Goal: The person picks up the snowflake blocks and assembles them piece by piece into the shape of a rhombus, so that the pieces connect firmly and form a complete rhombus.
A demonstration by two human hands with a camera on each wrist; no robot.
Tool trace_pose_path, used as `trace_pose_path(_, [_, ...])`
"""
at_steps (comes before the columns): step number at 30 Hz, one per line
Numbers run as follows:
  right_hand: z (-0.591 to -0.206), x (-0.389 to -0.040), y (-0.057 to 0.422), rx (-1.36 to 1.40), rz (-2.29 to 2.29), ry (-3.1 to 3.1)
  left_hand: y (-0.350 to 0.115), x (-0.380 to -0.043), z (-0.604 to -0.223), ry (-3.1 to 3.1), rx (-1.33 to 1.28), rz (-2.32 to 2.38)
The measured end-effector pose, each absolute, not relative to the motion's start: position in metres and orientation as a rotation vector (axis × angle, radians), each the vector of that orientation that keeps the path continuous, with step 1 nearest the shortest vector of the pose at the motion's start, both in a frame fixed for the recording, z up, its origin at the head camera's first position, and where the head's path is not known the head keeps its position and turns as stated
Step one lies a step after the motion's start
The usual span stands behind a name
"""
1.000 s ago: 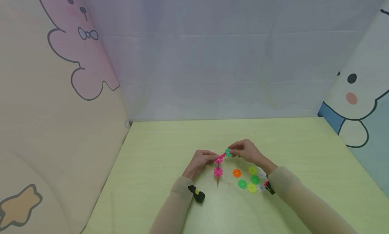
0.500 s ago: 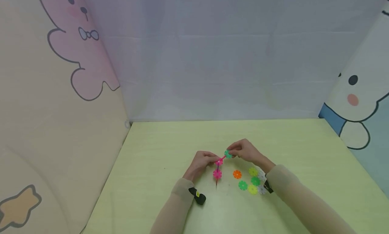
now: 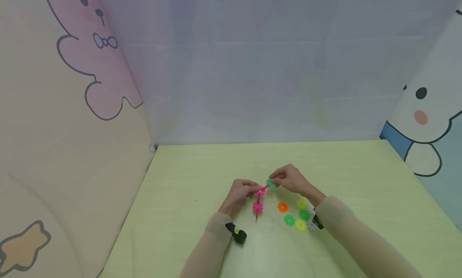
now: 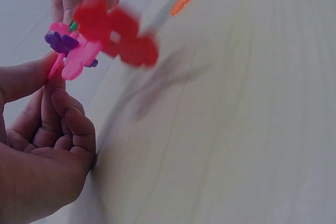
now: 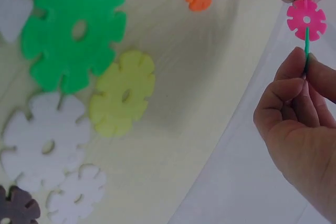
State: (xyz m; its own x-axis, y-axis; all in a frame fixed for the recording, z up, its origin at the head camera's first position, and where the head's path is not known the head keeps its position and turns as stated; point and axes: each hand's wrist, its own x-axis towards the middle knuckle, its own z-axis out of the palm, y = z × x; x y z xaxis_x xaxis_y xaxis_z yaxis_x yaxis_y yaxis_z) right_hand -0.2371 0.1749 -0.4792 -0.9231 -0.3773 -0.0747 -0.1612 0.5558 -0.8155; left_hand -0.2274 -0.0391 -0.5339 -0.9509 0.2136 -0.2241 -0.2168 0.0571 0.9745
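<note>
Several slotted flower-shaped plastic discs are linked in a chain between my hands, above the table. My left hand (image 3: pixel 239 193) pinches a pink disc of the chain between thumb and finger. A purple disc (image 4: pixel 61 42) and a blurred red disc (image 4: pixel 118 35) join on there in the left wrist view. My right hand (image 3: pixel 293 179) pinches a green disc (image 3: pixel 270 183) by its rim. Seen edge-on in the right wrist view, that green disc meets a pink disc (image 5: pixel 306 15) at a slot; how deep it sits I cannot tell. Another pink disc (image 3: pixel 258 207) hangs lower on the chain.
Loose discs lie on the pale table (image 3: pixel 202 165) below my right forearm: an orange one (image 3: pixel 282 207), green (image 3: pixel 289 220) and yellow ones (image 3: pixel 301 224), white ones (image 5: pixel 47 142) and a dark one (image 5: pixel 18 208). Cloth walls stand behind and beside the table.
The chain's hanging end has swung slightly left, and the joined discs sit a touch lower in view. Both hands keep the same pinches throughout.
</note>
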Motion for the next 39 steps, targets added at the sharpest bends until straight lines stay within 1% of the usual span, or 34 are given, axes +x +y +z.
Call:
trace_pose_path(18, [-0.48, -0.24, 0.177, -0.464, -1.369, 2.462, -0.042, -0.231, -0.539, 1.994, 0.064, 1.952])
trace_pose_path(29, [-0.481, -0.243, 0.173, -0.446, -1.388, 2.42, -0.04, -0.232, -0.539, 1.93, 0.044, 1.967])
trace_pose_path(39, [-0.481, -0.243, 0.166, -0.491, -1.358, 2.417, -0.038, -0.232, -0.537, 1.896, 0.041, 2.008])
